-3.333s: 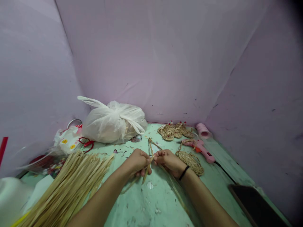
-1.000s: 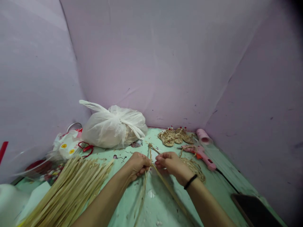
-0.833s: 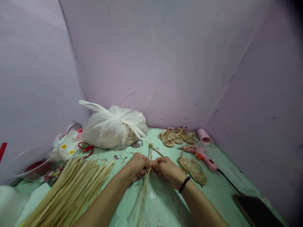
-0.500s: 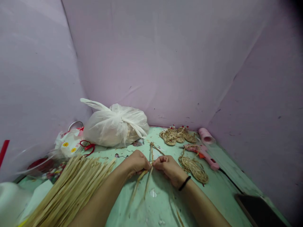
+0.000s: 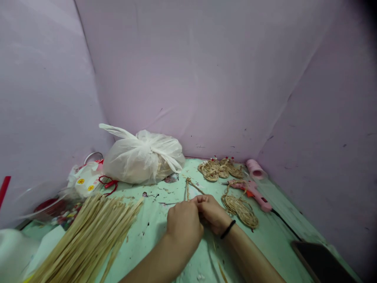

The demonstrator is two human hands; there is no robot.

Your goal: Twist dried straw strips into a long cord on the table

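Note:
A thin twisted straw cord [image 5: 187,190] runs from a knotted end on the table down to my hands, with a second length slanting to the right hand. My left hand [image 5: 184,224] is closed, its back toward me, and hides the cord's lower part. Pressed against it, my right hand [image 5: 212,214] pinches the cord between thumb and fingers; a black band circles that wrist. Below the right hand a loose straw strand [image 5: 221,272] trails toward the near edge.
A bundle of flat straw strips [image 5: 91,236] lies at left, below a knotted white plastic bag [image 5: 132,157]. At right are a coiled straw cord [image 5: 240,208], a pink glue gun [image 5: 256,194], a thread spool [image 5: 255,169], woven straw pieces [image 5: 216,169] and a dark phone-like slab [image 5: 321,261].
My left hand has moved right and turned over, now up against the right hand and covering the strands that hung below. The right hand has barely shifted.

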